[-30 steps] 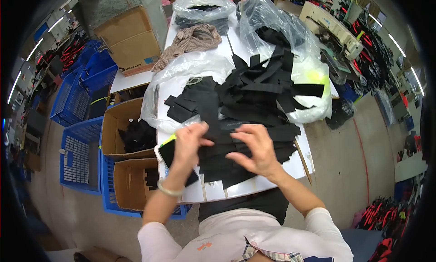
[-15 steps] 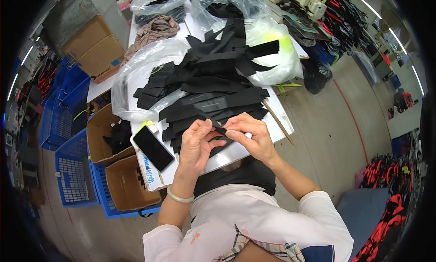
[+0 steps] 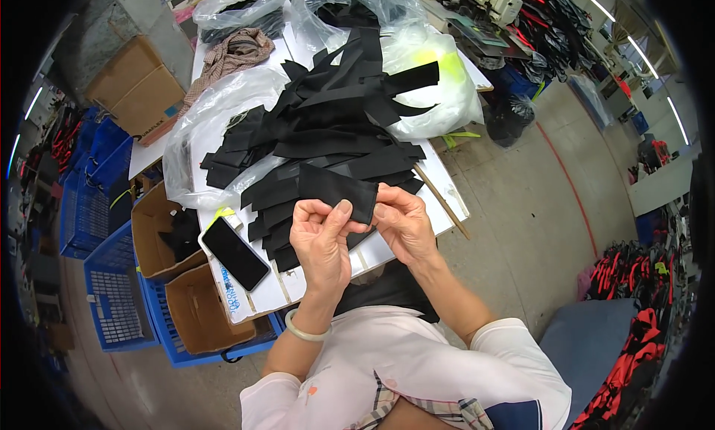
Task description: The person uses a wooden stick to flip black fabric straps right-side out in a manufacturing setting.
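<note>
Between my hands a black fabric strip [image 3: 335,190] is held up flat, above the near edge of the table. My left hand [image 3: 322,240] pinches its lower edge between thumb and fingers. At the strip's right end, my right hand [image 3: 404,223] grips the edge with thumb and forefinger. Behind it spreads a heap of similar black strips [image 3: 328,124], lying across one another on the white table. A black-screened phone [image 3: 235,253] lies left of my left hand, near the table's corner.
A thin wooden stick [image 3: 441,200] lies along the table's right edge. Clear plastic bags [image 3: 186,158] lie around the heap. At the left stand blue crates [image 3: 115,299] and open cardboard boxes [image 3: 197,311]. A patterned cloth [image 3: 237,51] rests at the far left.
The strip, seen narrow and edge-on before, now faces me flat and broad. My left fingers have closed on its lower edge, and my right hand is at its right end.
</note>
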The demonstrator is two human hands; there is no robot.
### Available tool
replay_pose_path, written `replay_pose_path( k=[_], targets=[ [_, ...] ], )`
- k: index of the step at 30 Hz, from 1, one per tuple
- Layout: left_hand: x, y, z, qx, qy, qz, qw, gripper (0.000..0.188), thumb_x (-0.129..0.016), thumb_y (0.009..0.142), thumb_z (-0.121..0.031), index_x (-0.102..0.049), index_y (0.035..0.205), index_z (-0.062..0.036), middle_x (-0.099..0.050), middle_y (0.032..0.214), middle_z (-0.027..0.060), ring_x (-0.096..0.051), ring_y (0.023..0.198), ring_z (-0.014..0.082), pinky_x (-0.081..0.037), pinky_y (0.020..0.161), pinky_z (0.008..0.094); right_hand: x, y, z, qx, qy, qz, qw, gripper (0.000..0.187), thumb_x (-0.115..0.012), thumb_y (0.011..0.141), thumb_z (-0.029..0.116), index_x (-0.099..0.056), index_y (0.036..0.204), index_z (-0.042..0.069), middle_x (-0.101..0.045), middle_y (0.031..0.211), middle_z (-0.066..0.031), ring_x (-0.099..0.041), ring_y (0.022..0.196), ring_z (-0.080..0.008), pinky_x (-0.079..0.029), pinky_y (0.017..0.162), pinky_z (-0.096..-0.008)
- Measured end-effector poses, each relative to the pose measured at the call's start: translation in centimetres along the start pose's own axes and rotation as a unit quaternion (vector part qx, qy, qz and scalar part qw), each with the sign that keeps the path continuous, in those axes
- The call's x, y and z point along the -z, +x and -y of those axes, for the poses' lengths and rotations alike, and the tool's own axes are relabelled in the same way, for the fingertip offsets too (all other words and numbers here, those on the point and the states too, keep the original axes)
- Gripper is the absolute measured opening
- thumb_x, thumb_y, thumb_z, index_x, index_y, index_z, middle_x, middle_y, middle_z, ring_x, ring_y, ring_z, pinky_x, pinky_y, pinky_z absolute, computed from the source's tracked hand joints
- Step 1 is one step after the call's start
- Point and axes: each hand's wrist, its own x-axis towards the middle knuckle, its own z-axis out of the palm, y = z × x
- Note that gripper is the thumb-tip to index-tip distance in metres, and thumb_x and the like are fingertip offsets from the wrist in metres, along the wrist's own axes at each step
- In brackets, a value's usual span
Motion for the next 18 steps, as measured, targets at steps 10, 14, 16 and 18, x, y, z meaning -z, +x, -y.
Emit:
replay_pose_path(
  k=[10, 14, 16, 18],
  targets=[
    [-0.9, 0.4, 1.2, -0.051, 0.035, -0.024, 0.998, 0.018, -0.059, 0.083, 0.007, -0.043, 0.085, -0.0016, -0.057, 0.078, 0.0096, -0.063, 0.066, 0.0148, -0.061, 0.06, 0.029, -0.3, 0.4, 0.3, 0.097, -0.184, -0.065, 0.976, 0.041, -0.055, 0.081, -0.009, -0.05, 0.121, -0.004, -0.058, 0.098, -0.0085, -0.058, 0.084, -0.012, -0.049, 0.074, -0.0229],
    [-0.7, 0.5, 1.7, -0.056, 0.067, -0.024, 0.996, 0.019, -0.059, 0.082, 0.007, -0.043, 0.084, -0.0014, -0.057, 0.078, 0.0092, -0.063, 0.067, 0.0136, -0.06, 0.06, 0.0284, 0.0, 0.7, 0.1, 0.136, -0.269, -0.058, 0.952, 0.04, -0.054, 0.079, -0.011, -0.052, 0.119, -0.004, -0.056, 0.094, -0.006, -0.057, 0.083, -0.0099, -0.047, 0.075, -0.0218],
    [-0.9, 0.6, 1.8, -0.051, 0.064, -0.029, 0.996, 0.019, -0.059, 0.082, 0.008, -0.043, 0.084, -0.0015, -0.056, 0.077, 0.0089, -0.062, 0.066, 0.0135, -0.06, 0.06, 0.0285, 0.6, 0.5, -0.1, 0.13, -0.271, -0.075, 0.951, 0.038, -0.055, 0.078, -0.012, -0.055, 0.115, -0.003, -0.055, 0.092, -0.0046, -0.056, 0.082, -0.0091, -0.047, 0.075, -0.0216],
    [-0.7, 0.6, 2.0, -0.044, 0.063, -0.034, 0.996, 0.019, -0.059, 0.082, 0.008, -0.043, 0.084, -0.0017, -0.055, 0.076, 0.0087, -0.062, 0.065, 0.0135, -0.06, 0.06, 0.0287, 0.8, 0.3, -0.2, 0.144, -0.306, -0.07, 0.938, 0.036, -0.055, 0.078, -0.013, -0.056, 0.112, -0.003, -0.055, 0.093, -0.0045, -0.055, 0.081, -0.0087, -0.047, 0.073, -0.0211]
  ],
)
